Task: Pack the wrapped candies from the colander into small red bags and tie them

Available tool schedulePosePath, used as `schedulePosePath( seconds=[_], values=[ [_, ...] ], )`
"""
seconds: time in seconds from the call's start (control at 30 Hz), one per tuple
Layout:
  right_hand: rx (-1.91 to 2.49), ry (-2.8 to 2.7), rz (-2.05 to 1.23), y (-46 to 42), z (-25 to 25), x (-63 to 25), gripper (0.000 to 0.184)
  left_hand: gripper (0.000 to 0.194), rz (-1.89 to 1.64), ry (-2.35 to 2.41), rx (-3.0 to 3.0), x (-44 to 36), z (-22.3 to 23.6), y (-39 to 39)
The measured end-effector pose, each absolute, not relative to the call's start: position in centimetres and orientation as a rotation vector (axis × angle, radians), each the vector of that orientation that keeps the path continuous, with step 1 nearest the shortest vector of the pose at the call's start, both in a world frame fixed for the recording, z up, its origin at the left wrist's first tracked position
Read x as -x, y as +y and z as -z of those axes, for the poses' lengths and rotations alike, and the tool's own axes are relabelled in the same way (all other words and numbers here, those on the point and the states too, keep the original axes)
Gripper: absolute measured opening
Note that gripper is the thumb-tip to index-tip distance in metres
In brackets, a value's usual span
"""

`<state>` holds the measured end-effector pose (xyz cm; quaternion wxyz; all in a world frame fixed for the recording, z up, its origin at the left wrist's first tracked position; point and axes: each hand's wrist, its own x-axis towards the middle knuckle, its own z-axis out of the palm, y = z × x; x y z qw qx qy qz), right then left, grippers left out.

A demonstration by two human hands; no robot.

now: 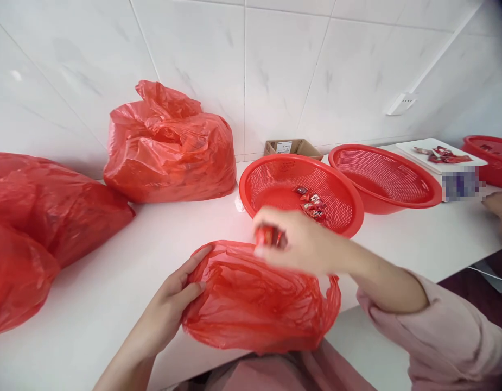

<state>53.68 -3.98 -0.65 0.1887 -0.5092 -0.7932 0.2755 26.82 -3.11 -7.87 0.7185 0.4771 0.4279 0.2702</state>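
Note:
My left hand (175, 293) grips the edge of an open red plastic bag (254, 304) lying on the white counter. Above the bag's mouth, my right hand (303, 239) is blurred and pinches small red wrapped packets (270, 237). Just beyond it, a few similar packets (311, 203) lie in a red mesh basket (299, 193). The bag's inside is only partly visible, so its contents cannot be made out.
Two full red plastic bags (169, 149) stand at the left, with another (43, 217) beside it. Further right are a red mesh basket (383, 179), a white board with packets (438, 157), a red basket (490, 160), a cardboard box (293, 147), and a co-worker's hand (497, 212).

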Motion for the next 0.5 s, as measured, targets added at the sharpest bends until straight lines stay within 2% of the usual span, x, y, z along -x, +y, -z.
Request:
schedulePosePath(
  seconds=[0.07, 0.17, 0.23, 0.33, 0.43, 0.5],
  values=[
    [1.332, -2.456, -0.852, -6.2, 1.5, -51.4, 0.009, 0.067, -0.633, 0.936, -0.983, -27.3, 7.4, -3.2],
    [1.485, -2.653, -0.640, -7.7, 3.1, -50.3, 0.021, 0.065, -0.664, 0.941, -0.925, -27.5, 6.7, -3.5],
    [1.497, -2.578, -0.662, -7.4, 2.8, -51.5, 0.028, 0.067, -0.665, 0.960, -0.891, -27.3, 6.6, -3.6],
    [1.473, -2.297, -0.750, -4.7, 0.8, -55.4, 0.029, 0.070, -0.682, 0.984, -0.819, -27.0, 6.7, -3.7],
    [1.946, -2.093, -0.334, 0.2, 0.0, -60.5, 0.029, 0.070, -0.707, 0.994, -0.782, -27.2, 6.7, -3.9],
    [2.291, -2.094, -0.218, 3.6, 1.0, -63.5, 0.033, 0.069, -0.719, 0.988, -0.784, -27.5, 6.6, -4.2]
  ],
)
